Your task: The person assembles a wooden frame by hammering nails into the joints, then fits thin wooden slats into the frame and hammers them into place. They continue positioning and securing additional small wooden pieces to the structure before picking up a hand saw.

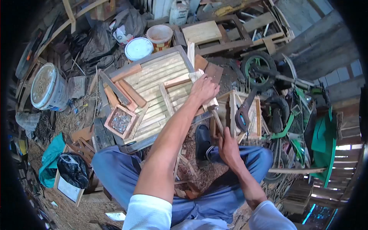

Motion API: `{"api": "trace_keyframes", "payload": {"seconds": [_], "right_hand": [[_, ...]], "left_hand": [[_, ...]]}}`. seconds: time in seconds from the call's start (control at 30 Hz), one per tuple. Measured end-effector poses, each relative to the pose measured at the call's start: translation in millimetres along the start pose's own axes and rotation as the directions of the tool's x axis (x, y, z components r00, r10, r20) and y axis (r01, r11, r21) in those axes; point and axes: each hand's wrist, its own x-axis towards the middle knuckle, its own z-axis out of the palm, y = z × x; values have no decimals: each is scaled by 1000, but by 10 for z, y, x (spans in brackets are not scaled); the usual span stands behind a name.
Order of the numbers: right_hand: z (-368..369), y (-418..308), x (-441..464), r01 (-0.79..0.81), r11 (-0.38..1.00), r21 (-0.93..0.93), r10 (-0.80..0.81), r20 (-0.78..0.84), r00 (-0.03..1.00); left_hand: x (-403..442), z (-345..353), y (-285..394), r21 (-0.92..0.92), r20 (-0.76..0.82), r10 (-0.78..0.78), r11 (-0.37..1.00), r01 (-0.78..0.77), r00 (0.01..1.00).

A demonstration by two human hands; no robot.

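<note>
On the left stands a bucket. Right of it, on the near left of the surface, a box holds nails, with wood strips beyond. Over the surface's right side, the left hand is closed around a pale block. Nearer and rightward, the right hand grips a tool by its wooden handle, the other end by the block. Farther right are a saw and a green bike.
</note>
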Motion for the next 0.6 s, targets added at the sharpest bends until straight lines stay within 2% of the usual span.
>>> {"api": "trace_keyframes", "payload": {"seconds": [0.03,0.17,0.27,0.37,0.43,0.53,0.57,0.6], "right_hand": [[-29,-11,11,13,999,29,-14,10,1000],[-76,-205,-135,153,973,171,-120,-189,975],[134,88,41,-16,1000,-23,17,41,999],[-56,-90,42,105,993,49,-101,-73,992],[-146,-237,-63,139,979,147,-114,-166,980],[63,-18,-49,149,980,129,-127,-170,977],[70,42,21,-22,1000,-12,23,50,999],[38,24,20,-11,1000,-9,11,20,1000]], "left_hand": [[9,-24,6,-2,96,-17,1000,17,995],[-32,54,3,9,1,-9,1000,9,1000],[-13,-25,35,-29,5,-7,1000,7,1000],[-1,-28,-3,-17,41,-11,1000,11,999],[16,1,-17,-8,26,-23,1000,23,999],[-24,-65,29,-53,38,-39,998,41,999],[-20,-76,32,-42,43,-39,998,40,998],[2,-80,28,-29,46,-31,999,32,998]]}}
